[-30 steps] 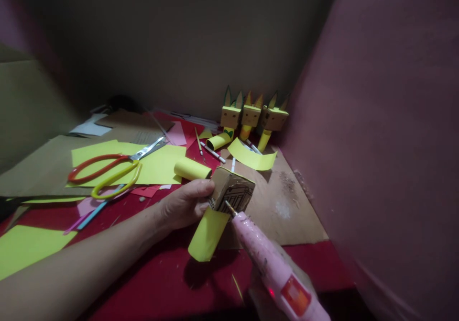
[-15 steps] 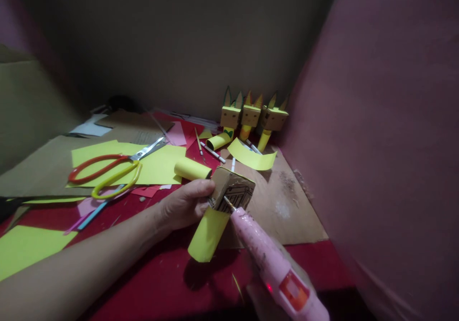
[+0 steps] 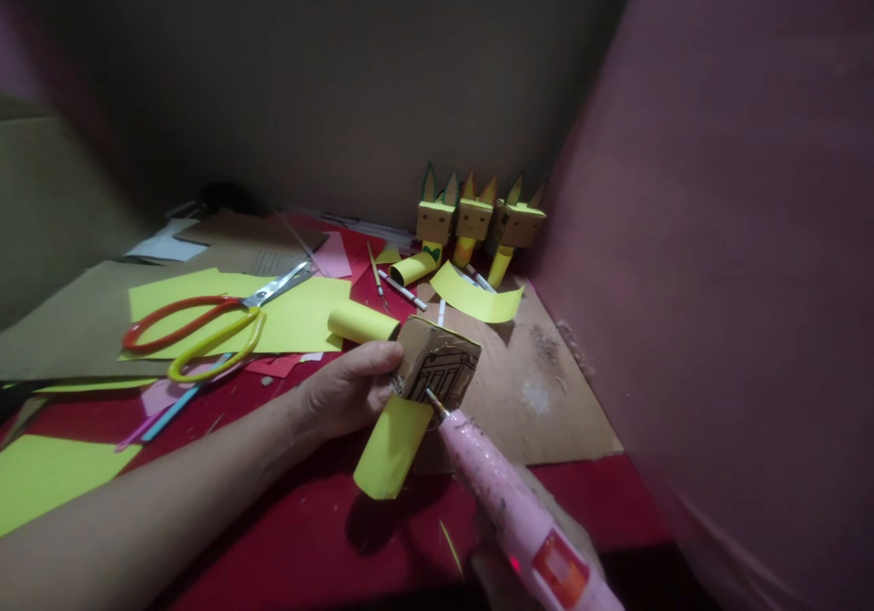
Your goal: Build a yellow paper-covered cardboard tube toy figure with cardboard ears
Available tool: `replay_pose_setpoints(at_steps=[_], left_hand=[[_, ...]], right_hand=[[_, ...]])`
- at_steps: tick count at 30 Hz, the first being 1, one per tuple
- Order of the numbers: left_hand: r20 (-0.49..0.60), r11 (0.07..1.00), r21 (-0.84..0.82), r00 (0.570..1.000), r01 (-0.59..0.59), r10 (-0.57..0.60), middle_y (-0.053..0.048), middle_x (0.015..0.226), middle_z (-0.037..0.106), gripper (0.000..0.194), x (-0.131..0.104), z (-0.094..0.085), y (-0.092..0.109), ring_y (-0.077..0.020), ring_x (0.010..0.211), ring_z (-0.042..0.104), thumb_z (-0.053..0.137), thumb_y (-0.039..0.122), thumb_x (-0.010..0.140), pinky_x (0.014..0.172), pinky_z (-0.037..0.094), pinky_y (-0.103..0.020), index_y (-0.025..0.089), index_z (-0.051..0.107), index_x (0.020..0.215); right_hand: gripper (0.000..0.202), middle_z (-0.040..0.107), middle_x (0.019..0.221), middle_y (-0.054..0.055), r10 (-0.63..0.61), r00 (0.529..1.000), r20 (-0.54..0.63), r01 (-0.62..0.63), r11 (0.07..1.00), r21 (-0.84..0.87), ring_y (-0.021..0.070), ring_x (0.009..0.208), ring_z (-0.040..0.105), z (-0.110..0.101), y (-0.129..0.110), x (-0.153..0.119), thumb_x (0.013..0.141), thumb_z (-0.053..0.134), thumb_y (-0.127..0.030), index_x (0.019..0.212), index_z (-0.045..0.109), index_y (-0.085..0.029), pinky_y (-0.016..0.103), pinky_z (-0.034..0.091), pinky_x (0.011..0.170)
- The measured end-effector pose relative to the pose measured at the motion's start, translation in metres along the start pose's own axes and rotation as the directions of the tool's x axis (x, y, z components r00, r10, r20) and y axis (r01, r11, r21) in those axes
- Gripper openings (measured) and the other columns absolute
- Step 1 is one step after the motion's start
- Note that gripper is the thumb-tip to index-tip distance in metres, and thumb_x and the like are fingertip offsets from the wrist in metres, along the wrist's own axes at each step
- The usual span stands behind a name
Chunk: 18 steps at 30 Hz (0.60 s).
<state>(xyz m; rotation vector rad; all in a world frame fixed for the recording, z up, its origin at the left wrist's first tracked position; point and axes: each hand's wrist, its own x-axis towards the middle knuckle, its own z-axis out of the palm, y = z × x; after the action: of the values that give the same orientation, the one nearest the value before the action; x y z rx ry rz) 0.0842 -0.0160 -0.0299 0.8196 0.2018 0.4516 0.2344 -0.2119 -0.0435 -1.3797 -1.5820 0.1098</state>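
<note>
My left hand (image 3: 355, 388) grips a small cardboard box (image 3: 443, 363) by its left side, thumb on the near corner. Dark printed lines show on the box's face. A yellow paper tube (image 3: 394, 447) extends down from the box. Partly hidden behind a pink glue gun (image 3: 502, 488), my right hand (image 3: 539, 538) is closed round its body. The gun's metal tip is at the lower part of the printed face; whether it touches is hard to tell. A red light glows on the gun.
Scissors (image 3: 252, 306) lie on yellow paper (image 3: 310, 306) at left. Another yellow tube (image 3: 361, 321) lies behind my left hand. Three box-headed figures with pointed ears (image 3: 473, 219) stand at the back. A brown cardboard sheet (image 3: 560, 411) lies at right, a curved yellow strip (image 3: 478, 297) on it.
The glue gun's tip has shifted slightly down relative to the box's printed face. The whole view has moved a little, and both hands keep their holds.
</note>
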Motion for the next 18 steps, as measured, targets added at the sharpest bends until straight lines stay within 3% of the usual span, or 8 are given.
replay_pose_setpoints(at_steps=[4,8,12,18], left_hand=[[0.006,1.000,0.011,1.000,0.003,-0.003,-0.012,0.097,0.081,0.041,-0.001,0.000,-0.001,-0.0242,0.086,0.075,0.073,0.036,0.081,0.084,0.059,-0.031,0.006,0.077,0.108],[0.012,1.000,0.028,1.000,-0.001,0.000,-0.010,0.094,0.081,0.038,0.000,0.001,0.000,-0.0234,0.084,0.075,0.071,0.036,0.083,0.081,0.059,-0.030,0.008,0.077,0.108],[0.009,0.999,0.045,1.000,-0.005,0.004,-0.011,0.084,0.080,0.038,0.000,0.000,0.001,-0.0224,0.073,0.074,0.075,0.038,0.079,0.070,0.058,-0.028,0.008,0.078,0.102],[0.000,0.999,0.043,1.000,0.002,-0.002,-0.011,0.084,0.080,0.037,-0.001,0.000,0.000,-0.0240,0.077,0.075,0.071,0.037,0.084,0.073,0.057,-0.029,0.008,0.077,0.105]], right_hand=[[0.025,0.069,0.096,0.005,0.056,0.998,0.025,-0.058,0.995,0.079,0.0165,0.076,0.067,-0.005,-0.002,-0.007,0.097,0.059,-0.040,0.109,0.068,-0.020,0.030,0.059,0.066],[0.029,0.062,0.129,0.009,0.119,0.993,0.013,-0.120,0.985,0.123,0.0229,0.106,0.065,-0.012,-0.002,-0.014,0.097,0.060,-0.036,0.123,0.062,-0.024,0.042,0.058,0.087],[0.029,0.062,0.130,0.010,0.178,0.984,-0.002,-0.175,0.969,0.174,0.0232,0.107,0.064,-0.014,0.000,-0.016,0.097,0.060,-0.035,0.124,0.062,-0.023,0.043,0.057,0.089],[0.031,0.062,0.129,0.010,0.251,0.968,-0.009,-0.240,0.934,0.264,0.0238,0.107,0.064,-0.012,0.002,-0.016,0.097,0.061,-0.036,0.124,0.061,-0.022,0.043,0.057,0.088]])
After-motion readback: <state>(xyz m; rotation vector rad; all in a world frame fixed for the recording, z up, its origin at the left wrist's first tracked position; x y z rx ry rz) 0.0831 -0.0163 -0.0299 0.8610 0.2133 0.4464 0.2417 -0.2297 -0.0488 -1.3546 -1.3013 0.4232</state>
